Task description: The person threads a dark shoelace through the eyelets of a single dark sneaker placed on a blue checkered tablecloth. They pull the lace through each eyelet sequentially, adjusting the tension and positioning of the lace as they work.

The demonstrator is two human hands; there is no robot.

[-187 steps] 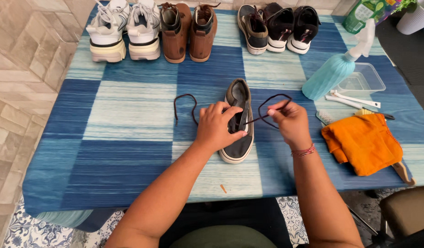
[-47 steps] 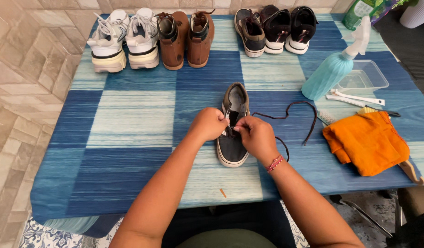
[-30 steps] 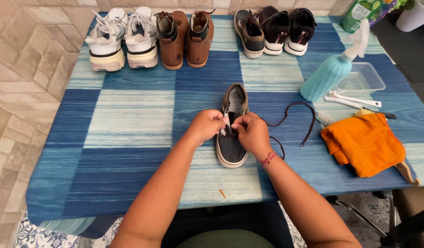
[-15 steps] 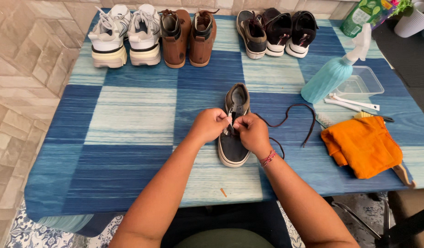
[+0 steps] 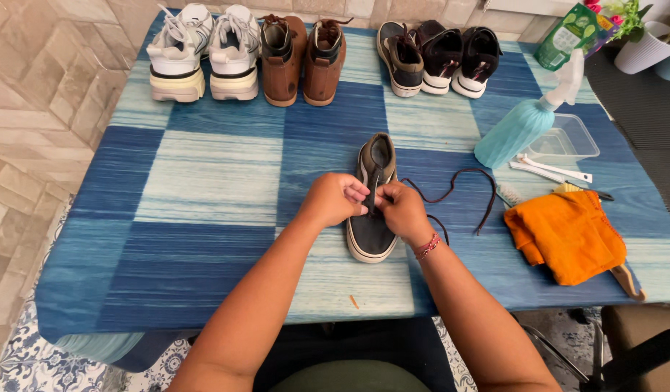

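The dark grey canvas sneaker (image 5: 371, 218) lies mid-table (image 5: 204, 181), toe toward the person. Left hand (image 5: 335, 199) and right hand (image 5: 402, 212) meet over its middle, each grip pinched shut on the dark shoelace (image 5: 462, 190), which trails loose to the right.

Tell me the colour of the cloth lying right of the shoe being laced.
Orange; the cloth shows plainly in the head view.

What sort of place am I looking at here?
Probably a home shoe-cleaning spot: a table under a blue checked cloth on tiled floor, a row of shoes along the far edge, and a spray bottle beside an orange cloth.
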